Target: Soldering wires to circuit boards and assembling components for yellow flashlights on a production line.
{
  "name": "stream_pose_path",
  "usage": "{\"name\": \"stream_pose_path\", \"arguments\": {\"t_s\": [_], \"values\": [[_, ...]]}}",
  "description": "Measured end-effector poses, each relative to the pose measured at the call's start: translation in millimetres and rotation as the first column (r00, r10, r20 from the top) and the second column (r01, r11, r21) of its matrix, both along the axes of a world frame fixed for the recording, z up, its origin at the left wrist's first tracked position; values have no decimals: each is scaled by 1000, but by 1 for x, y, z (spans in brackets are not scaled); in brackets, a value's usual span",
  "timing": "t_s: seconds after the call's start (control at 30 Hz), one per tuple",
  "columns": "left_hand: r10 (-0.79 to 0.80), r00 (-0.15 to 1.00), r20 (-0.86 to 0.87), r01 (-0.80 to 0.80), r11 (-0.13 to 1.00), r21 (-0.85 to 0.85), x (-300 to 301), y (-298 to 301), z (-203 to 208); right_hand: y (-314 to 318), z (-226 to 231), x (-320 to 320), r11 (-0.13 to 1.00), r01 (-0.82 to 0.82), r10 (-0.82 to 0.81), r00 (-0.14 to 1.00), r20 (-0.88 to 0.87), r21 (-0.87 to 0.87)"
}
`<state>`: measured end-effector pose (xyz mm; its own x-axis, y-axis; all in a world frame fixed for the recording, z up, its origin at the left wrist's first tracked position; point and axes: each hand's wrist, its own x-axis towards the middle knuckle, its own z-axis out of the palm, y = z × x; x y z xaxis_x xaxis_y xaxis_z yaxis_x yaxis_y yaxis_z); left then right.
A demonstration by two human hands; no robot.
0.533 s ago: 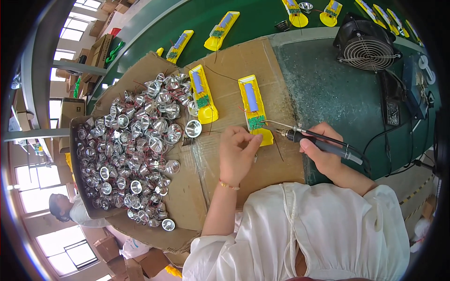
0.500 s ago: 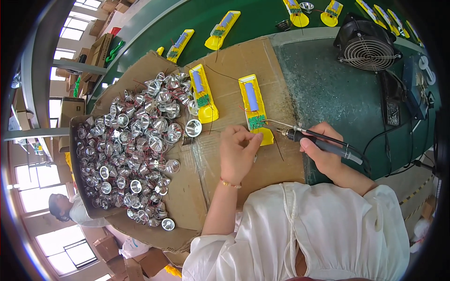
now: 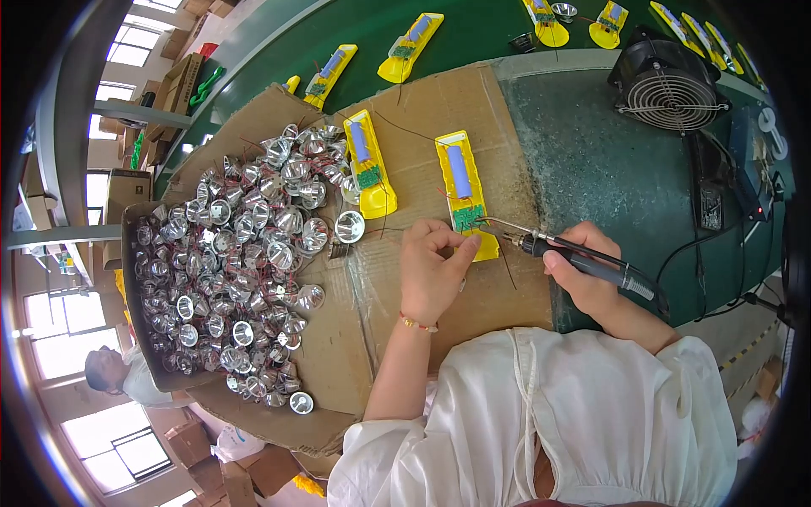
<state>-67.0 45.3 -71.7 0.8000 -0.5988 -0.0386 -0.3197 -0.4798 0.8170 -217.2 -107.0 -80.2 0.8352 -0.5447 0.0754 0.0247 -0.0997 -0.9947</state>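
My right hand (image 3: 585,269) grips a soldering iron (image 3: 601,269) with a dark handle. The iron's bent metal tip reaches the green circuit board (image 3: 467,218) in a yellow plastic housing (image 3: 451,145). A purple cylindrical battery (image 3: 459,172) lies in the same housing, above the board. Beside the housing's lower end, my left hand (image 3: 432,266) is closed in a pinch; a thin end pokes out below its fingers, but what they hold is mostly hidden. To the left lies a second yellow housing (image 3: 378,201) with its own battery and board.
A cardboard box (image 3: 133,279) on the left holds many silver reflector cups (image 3: 279,253) with red wires. Flattened cardboard (image 3: 481,296) covers the work surface. More yellow housings (image 3: 410,48) lie along the green bench at the back. A black fan (image 3: 667,89) stands at the back right.
Both hands and the iron remain at the board with only slight movement. The view has shifted a little. In the background at left, a person's head has turned.
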Motion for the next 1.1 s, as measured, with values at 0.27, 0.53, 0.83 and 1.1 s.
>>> {"name": "stream_pose_path", "arguments": {"t_s": [0.27, 0.53, 0.83, 1.1], "values": [[11, 997, -78, -11, 1000, -3, 2, 0, -1, 4, 1, 3, 995, 94, -97, 993, 74, 43], [1, 998, -67, 0, 1000, 25, 3, -1, 0, 4, 1, 2, 995, 92, -95, 992, 82, 40], [4, 997, -72, -2, 1000, 24, 3, 0, -2, -2, 15, -10, 983, 131, -137, 990, 40, 132], [23, 999, -23, -23, 1000, 20, 1, -1, -1, -16, -1, -20, 958, 237, -250, 966, 65, 162]]}}
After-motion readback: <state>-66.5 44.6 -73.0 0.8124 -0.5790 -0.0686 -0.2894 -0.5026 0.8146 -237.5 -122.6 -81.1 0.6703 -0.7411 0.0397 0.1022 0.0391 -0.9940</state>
